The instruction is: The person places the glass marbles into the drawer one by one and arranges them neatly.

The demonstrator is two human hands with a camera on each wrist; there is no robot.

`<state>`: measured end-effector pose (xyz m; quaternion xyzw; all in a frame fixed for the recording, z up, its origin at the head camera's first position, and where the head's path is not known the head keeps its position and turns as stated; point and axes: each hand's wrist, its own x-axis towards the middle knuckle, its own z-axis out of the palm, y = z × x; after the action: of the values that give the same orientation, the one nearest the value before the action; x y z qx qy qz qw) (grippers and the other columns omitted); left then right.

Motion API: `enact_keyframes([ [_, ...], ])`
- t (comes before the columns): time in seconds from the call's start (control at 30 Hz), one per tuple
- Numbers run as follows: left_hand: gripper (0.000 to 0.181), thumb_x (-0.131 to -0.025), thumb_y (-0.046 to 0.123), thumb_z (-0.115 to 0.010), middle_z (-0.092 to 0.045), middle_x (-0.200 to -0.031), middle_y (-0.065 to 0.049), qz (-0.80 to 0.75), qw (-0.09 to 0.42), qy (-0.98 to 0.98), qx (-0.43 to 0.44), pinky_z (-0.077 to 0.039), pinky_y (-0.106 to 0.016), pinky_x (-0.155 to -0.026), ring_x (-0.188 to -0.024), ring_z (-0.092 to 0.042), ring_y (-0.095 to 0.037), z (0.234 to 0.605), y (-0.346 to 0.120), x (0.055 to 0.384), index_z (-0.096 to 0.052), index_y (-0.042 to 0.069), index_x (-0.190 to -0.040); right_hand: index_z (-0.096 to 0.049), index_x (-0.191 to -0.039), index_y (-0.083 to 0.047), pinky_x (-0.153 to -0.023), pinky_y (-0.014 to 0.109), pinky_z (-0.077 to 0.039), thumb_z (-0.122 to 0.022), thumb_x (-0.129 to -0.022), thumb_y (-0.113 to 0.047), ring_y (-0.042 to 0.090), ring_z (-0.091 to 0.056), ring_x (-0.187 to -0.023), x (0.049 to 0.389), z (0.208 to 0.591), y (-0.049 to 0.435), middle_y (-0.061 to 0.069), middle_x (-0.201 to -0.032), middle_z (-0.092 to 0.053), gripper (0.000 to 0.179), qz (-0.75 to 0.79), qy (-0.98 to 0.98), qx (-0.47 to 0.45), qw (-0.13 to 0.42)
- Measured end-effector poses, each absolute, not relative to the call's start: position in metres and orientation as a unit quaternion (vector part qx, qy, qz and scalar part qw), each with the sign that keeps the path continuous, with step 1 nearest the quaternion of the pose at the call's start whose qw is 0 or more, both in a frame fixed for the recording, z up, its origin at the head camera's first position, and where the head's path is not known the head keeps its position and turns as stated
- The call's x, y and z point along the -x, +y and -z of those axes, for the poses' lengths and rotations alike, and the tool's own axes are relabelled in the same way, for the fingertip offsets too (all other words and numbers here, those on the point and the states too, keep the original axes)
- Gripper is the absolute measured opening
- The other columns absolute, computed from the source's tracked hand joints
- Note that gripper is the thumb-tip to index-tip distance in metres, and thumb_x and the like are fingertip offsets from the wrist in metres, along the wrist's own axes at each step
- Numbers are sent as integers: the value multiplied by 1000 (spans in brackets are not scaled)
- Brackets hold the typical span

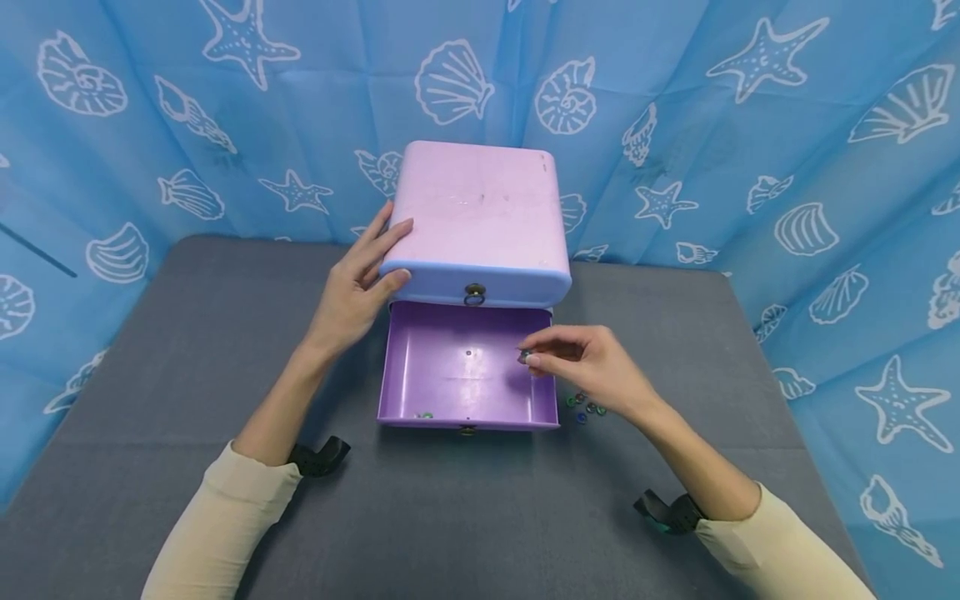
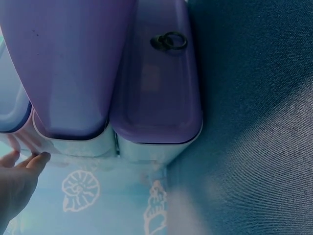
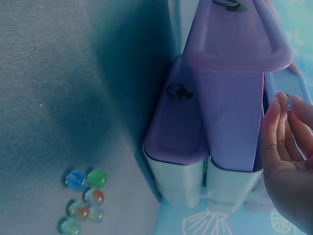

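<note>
I note the right hand (image 1: pixel 588 368) pinching a marble (image 1: pixel 524 356) over the drawer (image 1: pixel 465 387), near its right edge; the left hand (image 1: pixel 354 292) lies open-fingered on the cabinet's (image 1: pixel 480 217) left edge. I judge this loading; next calls for release.

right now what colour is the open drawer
The open drawer is purple, clearest in the head view.

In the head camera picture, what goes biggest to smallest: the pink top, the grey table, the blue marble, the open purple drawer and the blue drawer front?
1. Grey table
2. Pink top and open purple drawer: they look too alike to rank
3. Blue drawer front
4. Blue marble
</note>
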<state>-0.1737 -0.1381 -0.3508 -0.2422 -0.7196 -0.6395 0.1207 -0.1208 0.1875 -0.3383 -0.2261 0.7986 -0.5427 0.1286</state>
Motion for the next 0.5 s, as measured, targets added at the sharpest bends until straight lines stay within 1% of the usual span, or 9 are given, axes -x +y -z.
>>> enact_keyframes([
  [0.13,52,-98,0,-59,-20,-164,-4,613,128,-740,245,-31,-33,-116,-149,-23,-18,349,-137,173,-48,8,-148,-70,-112,6,-76,40,-60,-68,-94,-2,19,-72,-86,125,339,178,16,-100,-73,20,544,794,234,137],
  [0.2,54,-98,-3,-58,-18,-165,-8,601,132,-749,247,-29,-34,-117,-150,-21,-20,349,-136,172,-44,5,-149,-70,-112,6,-76,40,-60,-67,-94,-1,18,-72,-86,126,340,174,17,-100,-73,20,544,792,238,143],
  [0.3,54,-98,-6,-56,-16,-165,-11,592,133,-755,248,-28,-37,-118,-150,-20,-24,347,-134,171,-42,1,-149,-71,-112,4,-75,38,-60,-69,-93,-3,17,-71,-86,129,340,166,14,-100,-74,20,536,795,242,145],
  [0.37,51,-99,-2,-55,-17,-165,-7,592,133,-755,249,-29,-37,-118,-150,-20,-22,346,-134,170,-44,2,-148,-72,-111,2,-73,34,-60,-71,-92,-5,16,-71,-84,131,340,161,11,-99,-74,20,523,804,247,137],
  [0.47,46,-101,8,-57,-18,-164,2,595,132,-752,250,-30,-36,-117,-149,-21,-16,348,-135,171,-50,8,-146,-75,-109,-4,-70,28,-57,-74,-90,-9,14,-69,-82,133,340,154,3,-98,-75,20,498,821,255,117],
  [0.5,45,-101,9,-57,-18,-164,3,597,131,-751,250,-30,-36,-117,-149,-21,-16,349,-136,172,-51,8,-146,-76,-108,-5,-69,26,-57,-75,-89,-10,13,-69,-81,134,340,152,1,-97,-75,19,492,824,258,112],
])
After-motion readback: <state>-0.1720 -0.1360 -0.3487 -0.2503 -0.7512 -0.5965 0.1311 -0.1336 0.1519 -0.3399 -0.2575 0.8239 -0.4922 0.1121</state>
